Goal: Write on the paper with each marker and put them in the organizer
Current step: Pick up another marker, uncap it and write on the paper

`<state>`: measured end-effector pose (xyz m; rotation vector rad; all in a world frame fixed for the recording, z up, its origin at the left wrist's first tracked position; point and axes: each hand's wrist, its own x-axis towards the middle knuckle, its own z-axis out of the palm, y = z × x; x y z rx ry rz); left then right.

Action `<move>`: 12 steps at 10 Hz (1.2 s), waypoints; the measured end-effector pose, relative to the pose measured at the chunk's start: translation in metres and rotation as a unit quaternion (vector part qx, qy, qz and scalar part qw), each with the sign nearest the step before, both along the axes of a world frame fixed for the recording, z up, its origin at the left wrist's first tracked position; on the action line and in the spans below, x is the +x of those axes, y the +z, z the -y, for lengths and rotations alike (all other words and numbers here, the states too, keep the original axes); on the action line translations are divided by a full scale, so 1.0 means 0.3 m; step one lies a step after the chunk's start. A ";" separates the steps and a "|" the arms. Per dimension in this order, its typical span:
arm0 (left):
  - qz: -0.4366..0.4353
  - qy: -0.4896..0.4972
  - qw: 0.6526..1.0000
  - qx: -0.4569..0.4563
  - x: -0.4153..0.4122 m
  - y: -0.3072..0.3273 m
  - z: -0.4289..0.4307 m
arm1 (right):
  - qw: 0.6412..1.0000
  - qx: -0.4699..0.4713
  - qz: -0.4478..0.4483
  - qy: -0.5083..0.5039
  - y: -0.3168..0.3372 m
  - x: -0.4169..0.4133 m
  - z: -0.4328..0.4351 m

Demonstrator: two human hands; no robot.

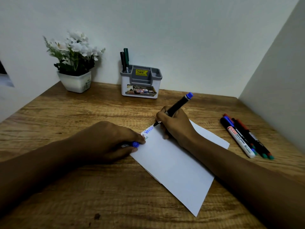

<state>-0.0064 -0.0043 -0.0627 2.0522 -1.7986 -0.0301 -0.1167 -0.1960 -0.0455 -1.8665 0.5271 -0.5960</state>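
A white sheet of paper (175, 164) lies slanted on the wooden desk, with blue and green writing near its top left corner. My right hand (175, 124) grips a black marker with a blue end (179, 104), its tip touching the paper at the blue writing. My left hand (112, 141) rests on the paper's left edge and holds the marker's blue cap (135, 144) in its curled fingers. A grey and white organizer (141, 82) stands by the back wall with two dark markers (125, 61) upright in its left compartment.
Several capped markers (245, 136) lie in a loose bunch on the desk to the right of the paper. A white pot of white flowers (75, 63) stands at the back left. Walls close in the desk at the back and right.
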 end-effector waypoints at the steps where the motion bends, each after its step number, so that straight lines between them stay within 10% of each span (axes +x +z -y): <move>1: -0.013 0.006 1.000 -0.004 -0.008 -0.001 0.003 | 1.000 -0.017 -0.023 0.006 -0.003 0.005 0.002; 4: 0.076 -0.001 0.997 0.017 0.043 -0.022 0.022 | 1.000 -0.006 -0.027 0.001 -0.003 0.012 0.006; 8: -0.046 -0.014 0.996 -0.072 0.000 0.039 0.020 | 0.971 0.238 0.033 -0.004 0.060 0.008 0.047; 10: -0.498 0.084 0.829 -0.240 -0.027 0.089 0.049 | 0.976 0.188 0.090 0.070 0.145 -0.028 0.029; 12: -0.657 0.090 0.699 -0.268 -0.038 0.110 0.057 | 0.980 0.099 0.140 0.098 0.193 -0.059 0.013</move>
